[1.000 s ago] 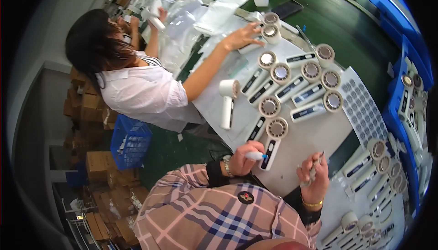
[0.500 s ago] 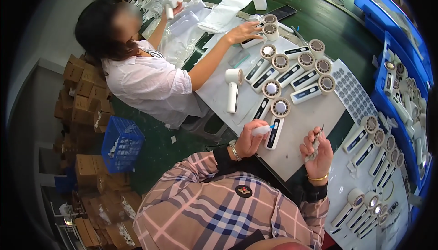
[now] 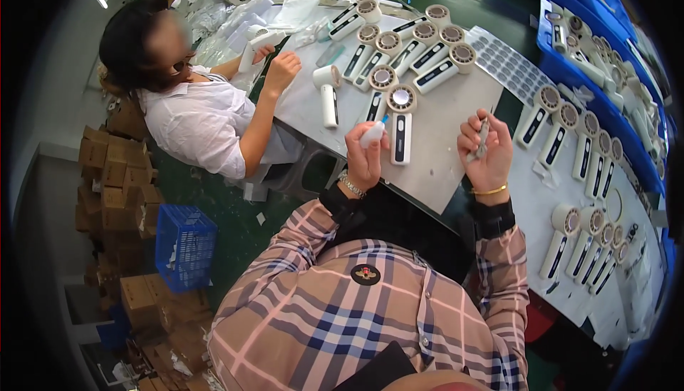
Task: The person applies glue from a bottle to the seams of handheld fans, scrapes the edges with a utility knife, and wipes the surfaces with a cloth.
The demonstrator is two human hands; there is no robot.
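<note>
My left hand [image 3: 364, 161] is closed around a small white squeeze bottle [image 3: 372, 135] with a blue tip. Right beside that tip lies a white handheld fan [image 3: 401, 138] with a dark panel on its handle and a round ringed head. My right hand [image 3: 491, 154] is raised over the right edge of the grey work board [image 3: 443, 170], its fingers pinching a crumpled greyish cloth [image 3: 483, 140]. More fans [image 3: 433, 75] of the same kind lie in a cluster beyond. One fan [image 3: 328, 99] lies apart on its side, left of the cluster.
Across the table at left, a co-worker [image 3: 206, 124] holds a white fan [image 3: 256, 43]. Several fans [image 3: 556, 248] lie in rows at right, near a sheet of grey stickers [image 3: 509, 63]. Blue bins [image 3: 548, 31] of parts line the far right; a blue basket [image 3: 187, 247] stands on the floor.
The view has shifted. My left hand's bottle tip has moved off the nearest fan's handle to its left side. The co-worker's reaching hand has drawn back from the fans toward their body.
</note>
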